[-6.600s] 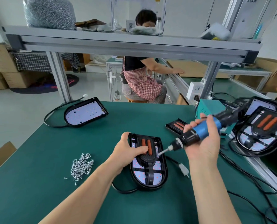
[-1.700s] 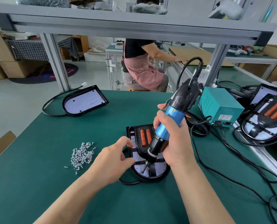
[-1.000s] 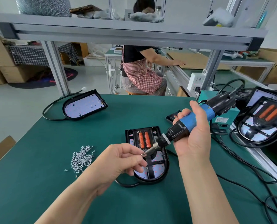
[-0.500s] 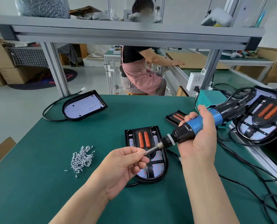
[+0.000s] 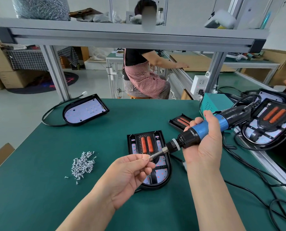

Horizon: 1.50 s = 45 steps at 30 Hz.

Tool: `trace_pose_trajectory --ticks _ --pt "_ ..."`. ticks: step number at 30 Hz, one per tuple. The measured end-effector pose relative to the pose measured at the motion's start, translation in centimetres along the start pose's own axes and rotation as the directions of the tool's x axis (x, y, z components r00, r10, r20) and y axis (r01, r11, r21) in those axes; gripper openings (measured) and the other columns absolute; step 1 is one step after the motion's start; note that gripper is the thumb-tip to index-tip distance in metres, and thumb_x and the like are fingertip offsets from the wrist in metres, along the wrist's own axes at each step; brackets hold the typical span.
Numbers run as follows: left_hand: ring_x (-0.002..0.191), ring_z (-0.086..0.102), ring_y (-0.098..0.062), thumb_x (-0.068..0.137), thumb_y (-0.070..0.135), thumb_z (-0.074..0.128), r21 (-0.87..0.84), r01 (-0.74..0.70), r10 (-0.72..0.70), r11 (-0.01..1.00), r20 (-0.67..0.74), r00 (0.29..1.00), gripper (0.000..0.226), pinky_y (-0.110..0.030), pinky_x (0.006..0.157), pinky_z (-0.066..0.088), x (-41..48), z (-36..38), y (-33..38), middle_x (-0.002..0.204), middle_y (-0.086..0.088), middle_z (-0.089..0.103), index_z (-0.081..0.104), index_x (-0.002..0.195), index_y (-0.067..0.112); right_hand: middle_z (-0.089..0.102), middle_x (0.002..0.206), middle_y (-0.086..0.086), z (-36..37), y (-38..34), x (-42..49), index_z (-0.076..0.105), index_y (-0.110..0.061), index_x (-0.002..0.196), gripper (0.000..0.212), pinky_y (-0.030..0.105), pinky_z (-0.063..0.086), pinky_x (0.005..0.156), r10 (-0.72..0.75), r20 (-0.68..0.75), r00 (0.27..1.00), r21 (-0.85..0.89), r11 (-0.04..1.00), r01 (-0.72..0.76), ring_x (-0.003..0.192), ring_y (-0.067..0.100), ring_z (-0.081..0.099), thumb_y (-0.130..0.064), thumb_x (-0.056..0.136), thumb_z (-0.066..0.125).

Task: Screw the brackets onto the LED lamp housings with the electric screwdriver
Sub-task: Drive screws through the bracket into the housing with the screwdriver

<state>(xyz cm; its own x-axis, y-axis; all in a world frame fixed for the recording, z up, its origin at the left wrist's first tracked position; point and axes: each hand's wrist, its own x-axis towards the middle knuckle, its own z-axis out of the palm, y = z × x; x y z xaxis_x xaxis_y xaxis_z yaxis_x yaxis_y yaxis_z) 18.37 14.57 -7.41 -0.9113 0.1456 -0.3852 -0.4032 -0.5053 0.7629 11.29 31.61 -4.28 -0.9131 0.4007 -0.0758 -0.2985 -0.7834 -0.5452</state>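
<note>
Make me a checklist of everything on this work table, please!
Surface: green table, flat.
Job's things: lamp lies in the middle with a bracket on it; loose screws are piled to its left.
Clutter: second lamp at far left; spare bracket, green box and stacked lamps at right.
Hands: left hand pinches the tip of the screwdriver with its fingers; right hand grips its body.
Cables: black cables trail along the right side.
Surroundings: metal shelf overhead; a person sits behind; cardboard boxes on the floor.
</note>
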Motion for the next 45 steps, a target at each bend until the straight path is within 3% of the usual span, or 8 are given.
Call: trace_pose_trajectory --ticks 4,7,13,19,25,30,37,45 --pt "0.053 0.063 -0.01 0.073 0.006 0.071 -0.006 -0.024 0.024 1.0 -0.037 0.999 0.004 -0.015 0.046 0.051 0.1 0.2 -0.4 0.075 -0.016 0.07 0.074 0.074 0.003 0.058 0.076 -0.004 -0.1 0.1 0.0 0.058 -0.018 0.12 0.038 0.023 0.05 0.072 -0.008 -0.008 1.0 -0.021 1.0 0.008 0.069 0.01 0.058 -0.025 0.088 0.076" --pt "0.055 0.064 -0.01 0.087 0.0 0.066 -0.022 -0.062 0.06 0.998 -0.088 0.994 0.005 -0.015 0.049 0.052 0.3 0.5 -1.0 0.076 -0.015 0.071 0.07 0.085 -0.001 0.056 0.083 -0.003 -0.2 0.2 -0.1 0.058 -0.019 0.124 0.04 0.024 0.049 0.073 -0.028 -0.016 0.999 -0.02 0.999 0.027 0.072 0.01 0.057 -0.025 0.088 0.076" --pt "0.059 0.065 -0.011 0.094 -0.001 0.061 -0.049 -0.165 0.154 0.985 -0.177 0.972 0.009 -0.015 0.053 0.053 0.3 1.3 -2.2 0.076 -0.015 0.071 0.068 0.088 -0.003 0.055 0.073 -0.006 -0.1 0.5 -0.7 0.06 -0.025 0.101 0.016 0.027 0.043 0.079 -0.112 -0.079 0.991 -0.069 0.992 0.106 0.07 0.01 0.054 -0.024 0.09 0.071" --pt "0.062 0.065 -0.015 0.093 0.0 0.064 0.146 -0.291 0.317 0.946 -0.209 0.925 0.008 -0.019 0.056 0.054 -0.1 2.1 -3.4 0.077 -0.018 0.073 0.069 0.087 -0.002 0.057 0.07 -0.007 -0.1 0.5 -0.9 0.059 -0.024 0.097 0.014 0.028 0.044 0.077 -0.053 -0.14 0.989 -0.068 0.997 0.044 0.067 0.009 0.055 -0.025 0.09 0.071" --pt "0.064 0.069 -0.018 0.09 -0.006 0.065 0.352 -0.375 0.45 0.858 -0.162 0.878 0.014 -0.018 0.06 0.054 0.0 1.2 -2.6 0.075 -0.014 0.075 0.071 0.083 0.005 0.059 0.071 -0.007 -0.2 -0.4 -0.5 0.06 -0.023 0.109 0.025 0.024 0.047 0.071 -0.068 -0.134 0.989 -0.046 0.997 0.062 0.068 0.008 0.057 -0.028 0.088 0.074" --pt "0.065 0.07 -0.018 0.088 -0.007 0.067 0.395 -0.382 0.461 0.835 -0.125 0.879 0.031 -0.019 0.063 0.055 0.0 1.1 -2.4 0.075 -0.013 0.074 0.073 0.075 0.02 0.058 0.073 -0.007 -0.4 -0.3 -0.8 0.059 -0.024 0.107 0.025 0.025 0.046 0.072 -0.074 -0.119 0.99 -0.069 0.995 0.066 0.07 0.01 0.055 -0.029 0.088 0.074" --pt "0.064 0.07 -0.016 0.088 -0.008 0.067 0.421 -0.385 0.467 0.822 -0.108 0.878 0.032 -0.017 0.061 0.054 -0.1 1.2 -2.5 0.075 -0.011 0.075 0.073 0.074 0.021 0.06 0.072 -0.009 -0.7 -0.6 -0.9 0.061 -0.023 0.111 0.03 0.022 0.049 0.065 -0.067 -0.119 0.991 -0.071 0.996 0.059 0.067 0.007 0.058 -0.03 0.086 0.076" --pt "0.065 0.071 -0.018 0.088 -0.006 0.069 0.494 -0.395 0.505 0.774 -0.105 0.857 0.033 -0.019 0.062 0.055 0.1 1.1 -2.8 0.071 -0.007 0.073 0.072 0.074 0.023 0.058 0.074 -0.008 -0.7 -0.5 -1.2 0.059 -0.025 0.108 0.027 0.029 0.043 0.076 -0.075 -0.102 0.992 -0.093 0.994 0.066 0.07 0.008 0.054 -0.03 0.087 0.074"
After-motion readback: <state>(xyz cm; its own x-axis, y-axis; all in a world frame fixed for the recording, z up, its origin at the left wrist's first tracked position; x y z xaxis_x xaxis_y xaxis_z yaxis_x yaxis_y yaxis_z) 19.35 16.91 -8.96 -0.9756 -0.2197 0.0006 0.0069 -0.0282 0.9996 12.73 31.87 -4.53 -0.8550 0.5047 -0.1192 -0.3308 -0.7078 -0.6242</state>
